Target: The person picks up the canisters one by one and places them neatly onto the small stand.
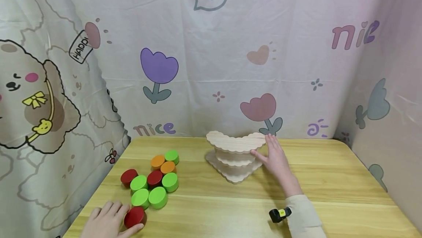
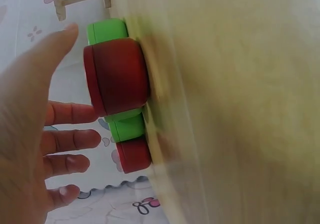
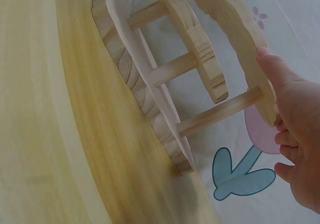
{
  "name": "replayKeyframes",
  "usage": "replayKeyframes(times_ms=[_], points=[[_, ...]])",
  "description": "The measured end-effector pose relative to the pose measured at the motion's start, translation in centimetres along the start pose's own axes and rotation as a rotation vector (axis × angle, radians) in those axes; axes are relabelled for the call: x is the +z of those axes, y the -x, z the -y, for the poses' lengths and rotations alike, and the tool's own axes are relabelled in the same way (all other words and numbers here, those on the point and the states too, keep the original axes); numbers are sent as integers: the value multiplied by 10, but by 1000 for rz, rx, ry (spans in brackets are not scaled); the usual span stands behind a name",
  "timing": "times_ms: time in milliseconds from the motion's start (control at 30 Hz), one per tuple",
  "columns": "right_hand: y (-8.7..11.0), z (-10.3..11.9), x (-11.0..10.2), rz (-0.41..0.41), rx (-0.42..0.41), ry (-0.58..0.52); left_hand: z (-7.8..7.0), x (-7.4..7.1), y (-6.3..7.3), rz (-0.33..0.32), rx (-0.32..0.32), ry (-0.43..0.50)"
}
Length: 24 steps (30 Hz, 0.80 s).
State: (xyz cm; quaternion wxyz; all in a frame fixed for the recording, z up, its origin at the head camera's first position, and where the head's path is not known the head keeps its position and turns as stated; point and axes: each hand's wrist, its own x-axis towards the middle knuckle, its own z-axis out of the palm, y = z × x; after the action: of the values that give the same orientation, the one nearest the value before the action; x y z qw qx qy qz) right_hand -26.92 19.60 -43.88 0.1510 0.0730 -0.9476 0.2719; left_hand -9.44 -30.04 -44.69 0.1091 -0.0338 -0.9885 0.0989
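A tiered wooden stand (image 1: 235, 142) with scalloped edges stands toward the back of the table, its shelves joined by round posts (image 3: 220, 113). My right hand (image 1: 278, 161) grips the right end of its top shelf (image 3: 245, 43), thumb on the near edge and fingers behind. At the front left, my left hand (image 1: 107, 219) is beside a red round container (image 1: 134, 217), thumb and index finger on either side. In the left wrist view those fingers look extended and loose around the red container (image 2: 117, 76); whether the index fingertip touches it, I cannot tell.
Several similar round pieces stand grouped on the left of the table: green (image 1: 158, 197), orange (image 1: 158, 162) and dark red (image 1: 129, 178). A small black device (image 1: 279, 215) with a yellow label sits at the right sleeve. Patterned curtains (image 1: 211, 65) enclose the wooden table (image 1: 211, 216).
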Motion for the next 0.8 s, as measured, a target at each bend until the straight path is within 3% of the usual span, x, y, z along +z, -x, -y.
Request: replayKeyframes(times_ms=[400,633,800], points=[[0,1,-1,3,12,-11,0,3,-8,101,5,-25],[1,1,-1,-19,0,-6,-3,2,-6,74,5,-20],[1,0,0,-20,-3,13,-9,-8,-6,57,25,-12]])
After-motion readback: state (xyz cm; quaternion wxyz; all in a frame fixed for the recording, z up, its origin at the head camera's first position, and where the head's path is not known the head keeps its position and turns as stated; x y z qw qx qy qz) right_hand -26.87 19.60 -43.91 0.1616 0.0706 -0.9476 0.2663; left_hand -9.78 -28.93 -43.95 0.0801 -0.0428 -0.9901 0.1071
